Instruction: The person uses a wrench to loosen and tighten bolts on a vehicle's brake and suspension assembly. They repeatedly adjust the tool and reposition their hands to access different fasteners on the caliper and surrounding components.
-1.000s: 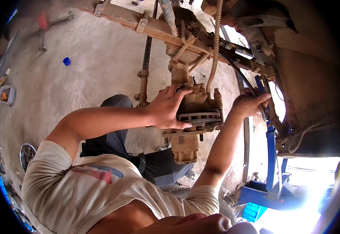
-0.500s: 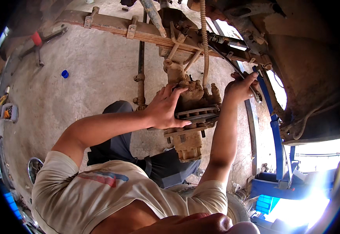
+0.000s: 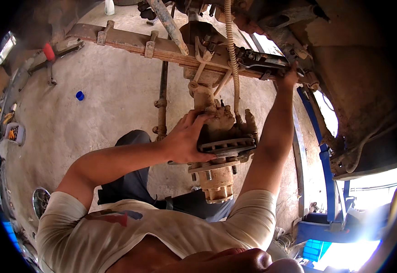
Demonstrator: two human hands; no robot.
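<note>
A dirt-covered hub with a brake disc [image 3: 228,145] hangs at the end of an axle in front of my knees. My left hand [image 3: 187,139] grips the disc's left side, its thumb on the near face and its fingers reaching over behind. Farther off on the right, my right hand [image 3: 288,78] is at the end of the leaf spring [image 3: 169,49], closed round a long dark wrench [image 3: 263,67]. The wrench lies along the spring, and one end of it shows beyond my fingers. Those fingers are partly hidden.
A ribbed hose [image 3: 232,59] hangs down beside the axle. Blue steel posts [image 3: 328,182] stand on the right, under a dark vehicle body. On the floor at left are a blue cup [image 3: 80,96], a stand with a red part [image 3: 49,52], a bin [image 3: 20,134] and a round bowl [image 3: 40,200].
My right hand has carried the wrench away from me, up to the leaf spring, and turned it nearly level. My left hand stays on the disc.
</note>
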